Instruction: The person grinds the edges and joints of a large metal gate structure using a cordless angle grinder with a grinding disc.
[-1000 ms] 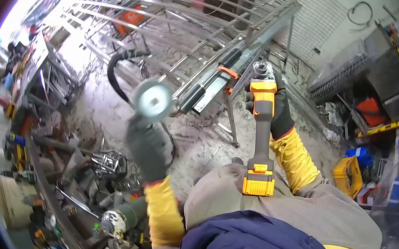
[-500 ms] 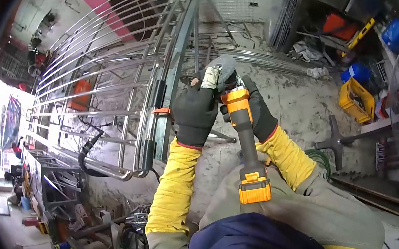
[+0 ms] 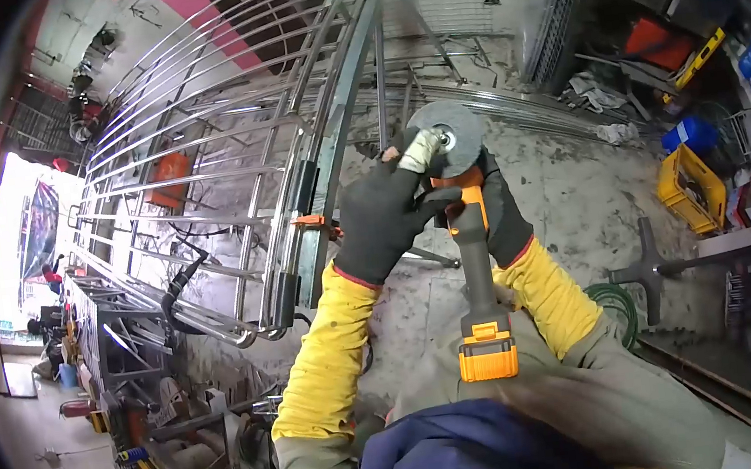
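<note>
A cordless angle grinder (image 3: 474, 265), orange and dark grey, points away from my body with its battery (image 3: 488, 358) nearest me. My right hand (image 3: 507, 218), in a black glove, is closed around the right side of its head. On the head sits a round grey grinding disc (image 3: 462, 123), face up, with a small metal centre. My left hand (image 3: 378, 220), also in a black glove, has a finger wrapped in whitish tape lying across the disc near its centre. The left thumb is spread toward the head, below the disc. Some left fingers are hidden.
A large frame of shiny metal tubes (image 3: 232, 172) stands at left, an orange clamp (image 3: 309, 221) on its near edge. Metal tubes (image 3: 529, 112) lie on the floor ahead. At right are a yellow crate (image 3: 691, 188), a green hose (image 3: 617, 306) and a dark metal stand (image 3: 650, 271).
The grinder and both hands have shifted slightly right, and the disc's face has turned up into view. My left thumb now stretches out, apart from the taped finger.
</note>
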The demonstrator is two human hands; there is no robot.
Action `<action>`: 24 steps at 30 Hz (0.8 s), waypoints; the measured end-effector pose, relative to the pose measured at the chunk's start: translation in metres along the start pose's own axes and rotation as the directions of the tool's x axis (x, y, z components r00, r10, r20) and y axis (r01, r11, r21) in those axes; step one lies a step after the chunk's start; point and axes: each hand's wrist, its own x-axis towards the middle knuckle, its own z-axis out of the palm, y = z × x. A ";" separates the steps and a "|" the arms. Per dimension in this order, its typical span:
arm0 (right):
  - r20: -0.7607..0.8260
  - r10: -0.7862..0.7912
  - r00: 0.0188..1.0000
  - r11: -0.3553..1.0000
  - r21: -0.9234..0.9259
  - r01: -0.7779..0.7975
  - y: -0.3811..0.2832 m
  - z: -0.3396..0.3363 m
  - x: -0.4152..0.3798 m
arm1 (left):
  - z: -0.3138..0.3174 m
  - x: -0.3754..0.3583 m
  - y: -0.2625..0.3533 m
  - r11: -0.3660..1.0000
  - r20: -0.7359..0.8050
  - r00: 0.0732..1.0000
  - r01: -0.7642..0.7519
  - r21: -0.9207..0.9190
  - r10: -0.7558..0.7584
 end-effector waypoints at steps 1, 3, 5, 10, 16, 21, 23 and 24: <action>0.087 0.002 0.996 0.996 0.089 -0.010 -0.001 0.006 -0.002 | -0.001 0.003 0.001 0.994 -0.066 0.998 0.011 -0.113 -0.018; 0.217 0.012 0.976 0.942 0.325 -0.083 0.001 0.005 0.001 | -0.007 0.009 0.003 0.987 0.003 0.993 0.116 -0.114 -0.117; 0.161 0.049 0.986 0.958 0.272 -0.092 0.000 0.005 0.001 | -0.004 0.015 0.003 0.973 -0.021 0.987 0.156 -0.170 -0.162; 0.175 0.015 0.984 0.988 0.149 -0.042 0.002 0.003 0.003 | -0.015 0.025 0.005 0.977 0.020 0.981 0.195 -0.086 -0.194; 0.206 0.110 0.972 0.953 0.256 -0.162 -0.004 0.003 0.000 | -0.035 0.032 0.007 0.971 0.212 0.957 0.223 -0.087 -0.200; 0.103 0.038 0.994 0.984 0.171 -0.056 0.013 -0.017 0.010 | -0.040 0.042 0.006 0.987 0.300 0.941 0.160 0.020 -0.158; 0.047 0.018 0.999 0.995 0.094 -0.022 0.015 -0.020 0.012 | -0.043 0.046 0.006 0.988 0.325 0.933 0.143 0.056 -0.153; 0.051 0.070 0.996 0.976 0.202 -0.079 0.010 -0.011 0.011 | -0.045 0.047 0.006 0.989 0.351 0.925 0.119 0.089 -0.143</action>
